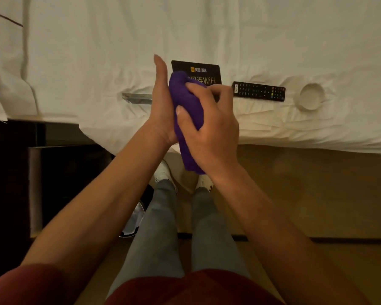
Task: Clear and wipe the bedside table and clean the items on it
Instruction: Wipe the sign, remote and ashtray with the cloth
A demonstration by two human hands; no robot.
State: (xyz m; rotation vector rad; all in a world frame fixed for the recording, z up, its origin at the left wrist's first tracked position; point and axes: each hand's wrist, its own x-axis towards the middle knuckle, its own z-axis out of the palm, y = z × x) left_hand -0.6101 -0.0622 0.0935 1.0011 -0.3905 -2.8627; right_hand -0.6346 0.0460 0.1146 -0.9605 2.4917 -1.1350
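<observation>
My right hand grips a bunched purple cloth above the bed's edge. My left hand stands edge-on with straight fingers, its palm pressed against the cloth's left side. Behind the hands, a black WiFi sign on a clear acrylic stand lies on the white bed sheet, partly hidden by the cloth. To its right on the sheet lie a black remote control and a round white ashtray.
A dark bedside table stands at the left, next to the bed. My legs in grey trousers and white shoes stand on the tan floor. A dark round object with a shiny rim sits by my left foot.
</observation>
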